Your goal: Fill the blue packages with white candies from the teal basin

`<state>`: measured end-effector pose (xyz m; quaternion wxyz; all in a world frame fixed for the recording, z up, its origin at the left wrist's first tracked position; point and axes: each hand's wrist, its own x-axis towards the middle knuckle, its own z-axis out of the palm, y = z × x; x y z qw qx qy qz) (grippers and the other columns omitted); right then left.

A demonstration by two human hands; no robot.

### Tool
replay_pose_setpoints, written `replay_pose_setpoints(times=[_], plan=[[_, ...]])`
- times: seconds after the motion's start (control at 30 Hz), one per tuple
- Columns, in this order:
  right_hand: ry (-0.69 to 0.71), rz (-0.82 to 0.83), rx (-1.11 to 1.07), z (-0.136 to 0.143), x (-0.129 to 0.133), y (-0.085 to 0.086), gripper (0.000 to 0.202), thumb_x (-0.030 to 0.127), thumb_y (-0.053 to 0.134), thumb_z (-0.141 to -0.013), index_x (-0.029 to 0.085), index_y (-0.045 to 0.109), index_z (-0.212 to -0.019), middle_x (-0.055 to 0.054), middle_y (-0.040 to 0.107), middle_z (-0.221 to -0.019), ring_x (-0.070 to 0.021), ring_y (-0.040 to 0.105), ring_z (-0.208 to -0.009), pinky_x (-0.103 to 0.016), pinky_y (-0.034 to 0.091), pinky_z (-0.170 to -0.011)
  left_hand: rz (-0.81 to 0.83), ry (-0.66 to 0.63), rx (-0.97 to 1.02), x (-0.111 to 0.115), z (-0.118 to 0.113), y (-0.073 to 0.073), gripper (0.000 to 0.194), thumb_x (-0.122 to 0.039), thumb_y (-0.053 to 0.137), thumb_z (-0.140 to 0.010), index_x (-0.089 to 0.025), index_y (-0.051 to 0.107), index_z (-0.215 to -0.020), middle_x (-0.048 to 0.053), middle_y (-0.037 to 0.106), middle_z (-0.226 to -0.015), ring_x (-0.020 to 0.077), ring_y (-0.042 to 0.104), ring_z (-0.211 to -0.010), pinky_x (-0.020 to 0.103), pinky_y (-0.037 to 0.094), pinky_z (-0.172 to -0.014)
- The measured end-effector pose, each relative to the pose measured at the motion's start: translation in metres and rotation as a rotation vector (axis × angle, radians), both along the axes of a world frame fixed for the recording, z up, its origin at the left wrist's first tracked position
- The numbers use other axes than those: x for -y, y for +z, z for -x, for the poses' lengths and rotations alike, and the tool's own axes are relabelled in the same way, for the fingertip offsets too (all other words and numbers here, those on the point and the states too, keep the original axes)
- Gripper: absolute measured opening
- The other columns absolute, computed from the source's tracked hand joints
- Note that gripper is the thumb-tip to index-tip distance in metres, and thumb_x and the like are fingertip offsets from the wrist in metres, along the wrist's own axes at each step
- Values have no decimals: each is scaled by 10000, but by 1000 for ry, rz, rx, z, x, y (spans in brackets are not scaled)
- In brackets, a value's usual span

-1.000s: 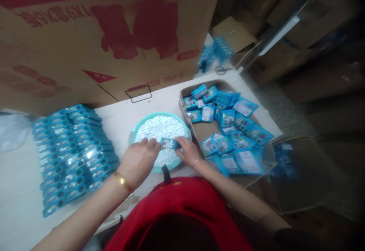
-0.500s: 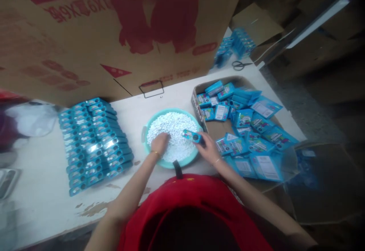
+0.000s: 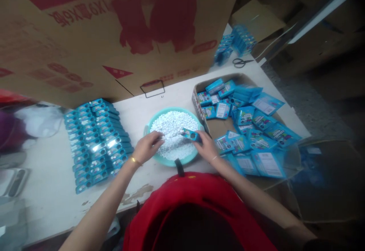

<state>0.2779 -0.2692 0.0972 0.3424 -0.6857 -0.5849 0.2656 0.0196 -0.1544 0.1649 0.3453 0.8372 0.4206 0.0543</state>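
A turquoise basin (image 3: 185,162) full of small white pellets (image 3: 173,123) stands on the white table. Over its left rim is my left hand (image 3: 148,145), thumb and fingers apart, with nothing visible between them. My right hand (image 3: 205,146), at the basin's right rim, grips a small blue packet (image 3: 190,134) that sticks out leftward over the pellets. To the left, blue packets (image 3: 98,144) stand in close rows. On the right is an open cardboard box (image 3: 221,128) with loose blue packets (image 3: 259,139) in it.
A big cardboard carton (image 3: 119,34) with red print rises behind the basin. Black scissors (image 3: 241,63) lie near the far right table edge, beside more blue packets (image 3: 242,40). A white plastic bag (image 3: 40,121) and a grey-white device (image 3: 17,182) are at the left.
My left hand has come up out of the pellets and moved left to the basin's rim, its fingers now apart. My right hand stays nearly in place with the packet.
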Motion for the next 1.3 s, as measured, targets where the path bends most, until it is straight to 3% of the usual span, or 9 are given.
replay_pose_setpoints(times=[0.3, 0.47, 0.53, 0.6, 0.73, 0.83, 0.93, 1.1, 1.3], plan=[[119, -54, 81, 20, -12, 6, 393, 132, 534, -773, 181, 556, -1163, -118, 628, -1153, -270, 578, -1102, -430, 502, -940, -241, -381, -559, 3, -60, 88, 203, -253, 406, -917, -162, 586, -908, 82, 631, -914, 221, 597, -820, 294, 439, -594], [117, -67, 67, 20, -10, 1, 380, 135, 531, -783, 170, 553, -1161, -127, 632, -1147, -271, 579, -1105, -438, 501, -945, -346, -445, -626, 13, -77, 112, 229, -109, 381, -887, -155, 599, -937, 82, 617, -863, 221, 576, -785, 298, 412, -572], [104, -64, 43, 17, -9, -2, 374, 136, 528, -786, 172, 551, -1158, -124, 632, -1147, -269, 579, -1108, -435, 499, -949, -370, -394, -595, 8, -66, 104, 210, -162, 389, -902, -165, 594, -950, 80, 613, -880, 224, 570, -804, 308, 421, -585], [73, -62, 12, 13, -7, -4, 372, 148, 527, -797, 187, 542, -1167, -116, 629, -1154, -262, 579, -1114, -429, 495, -955, -366, -275, -595, -1, -45, 79, 204, -241, 398, -917, -173, 587, -958, 82, 611, -906, 227, 569, -833, 310, 433, -604], [-22, -64, -43, 1, -2, -3, 359, 242, 562, -831, 213, 526, -1188, -107, 621, -1157, -251, 587, -1101, -415, 495, -950, -167, -103, -666, -13, -11, -6, 169, -266, 444, -898, -180, 581, -950, 97, 611, -949, 242, 580, -899, 332, 461, -693], [-67, -49, -66, -5, 2, -1, 360, 316, 581, -839, 222, 528, -1183, -104, 625, -1142, -253, 596, -1080, -415, 500, -932, 20, -18, -526, -4, -18, -67, 153, -255, 448, -895, -194, 575, -954, 93, 616, -1006, 243, 576, -973, 356, 460, -803], [-100, -27, -84, -7, 4, -1, 365, 353, 590, -837, 217, 535, -1172, -106, 634, -1126, -255, 608, -1054, -418, 504, -917, 78, 29, -399, 10, -41, -103, 193, -266, 426, -904, -203, 574, -1011, 88, 629, -1066, 242, 574, -1015, 364, 451, -853], [-167, -19, -105, -5, 6, -3, 400, 393, 609, -821, 209, 539, -1169, -111, 646, -1111, -262, 619, -1028, -431, 506, -900, 134, 66, -264, 15, -40, -108, 213, -324, 482, -882, -223, 574, -1046, 36, 660, -1039, 194, 607, -940, 315, 468, -823], [-152, -22, -47, -4, 4, -3, 386, 356, 574, -837, 203, 526, -1189, -122, 632, -1133, -269, 604, -1058, -435, 502, -909, 111, 51, -7, 2, 2, -53, 269, -408, 492, -879, -210, 571, -1043, 36, 646, -939, 164, 596, -805, 297, 475, -759]])
